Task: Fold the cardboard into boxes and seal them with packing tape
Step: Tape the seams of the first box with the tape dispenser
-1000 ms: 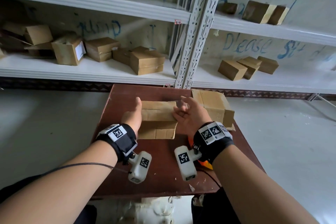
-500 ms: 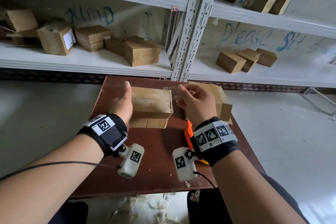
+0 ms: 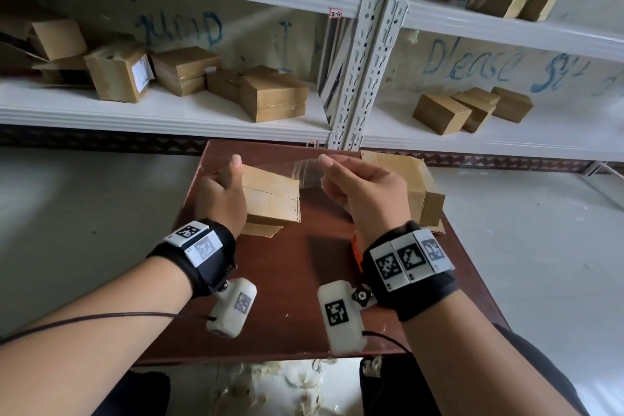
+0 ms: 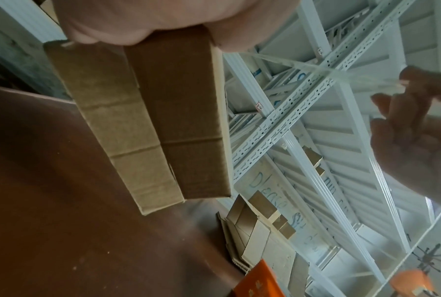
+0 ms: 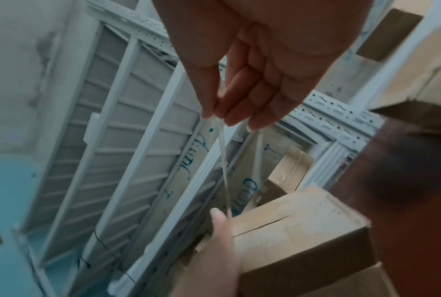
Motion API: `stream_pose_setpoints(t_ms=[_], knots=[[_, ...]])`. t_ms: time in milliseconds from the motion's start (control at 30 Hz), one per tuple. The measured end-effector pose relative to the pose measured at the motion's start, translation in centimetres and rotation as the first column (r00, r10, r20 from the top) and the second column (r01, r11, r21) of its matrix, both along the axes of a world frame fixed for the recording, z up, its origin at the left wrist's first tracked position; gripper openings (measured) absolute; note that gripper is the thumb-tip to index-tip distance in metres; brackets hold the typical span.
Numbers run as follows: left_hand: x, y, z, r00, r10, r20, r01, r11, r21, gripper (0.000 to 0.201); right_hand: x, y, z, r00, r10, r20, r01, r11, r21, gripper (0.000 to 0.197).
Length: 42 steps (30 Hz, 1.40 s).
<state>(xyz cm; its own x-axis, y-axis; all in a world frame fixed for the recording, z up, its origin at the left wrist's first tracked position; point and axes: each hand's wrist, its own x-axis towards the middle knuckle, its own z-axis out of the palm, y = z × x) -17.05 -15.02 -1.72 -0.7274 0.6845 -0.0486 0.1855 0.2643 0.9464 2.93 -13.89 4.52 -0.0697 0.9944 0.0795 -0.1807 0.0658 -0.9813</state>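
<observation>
A small folded cardboard box (image 3: 270, 199) is tilted up off the brown table (image 3: 287, 314). My left hand (image 3: 221, 192) grips its left end, thumb raised at the top edge. A clear strip of packing tape (image 3: 304, 167) runs taut from that thumb to my right hand (image 3: 337, 176), which pinches the strip's other end above and to the right of the box. In the left wrist view the box (image 4: 168, 112) hangs under my palm and the tape (image 4: 303, 67) crosses toward the right hand (image 4: 415, 112). The right wrist view shows the fingertips (image 5: 226, 116) pinching the tape (image 5: 224, 164) above the box (image 5: 298, 231).
A second cardboard box on flat sheets (image 3: 418, 186) lies at the table's back right. An orange tape dispenser (image 3: 354, 246) sits under my right wrist. White shelving (image 3: 354, 78) behind the table holds several closed boxes (image 3: 270, 98).
My hands have drawn apart: the right hand moved right and up, stretching the tape strip taut. The left hand has lifted and tilted the box.
</observation>
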Motion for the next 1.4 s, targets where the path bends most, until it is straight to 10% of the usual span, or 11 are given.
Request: stream_pose_setpoints(t_ms=[300,667,1400], knots=[[0.3,0.1,0.8,0.999,0.036,-0.034,-0.032,0.992,0.122,0.060,2.3,1.4,-0.7,0.879,-0.198,0.434,0.136,0.976,0.172,0.033],[0.5,0.2,0.9,0.999,0.043,0.003,-0.043,0.967,0.252,0.055,2.9,2.1,-1.4,0.914,-0.143,0.379,0.129,0.990,0.061,0.036],[0.6,-0.4,2.4,0.998,-0.054,-0.035,0.061,0.968,0.243,0.062,2.0,4.4,-2.9,0.761,-0.191,0.620,0.153,0.981,0.115,0.034]])
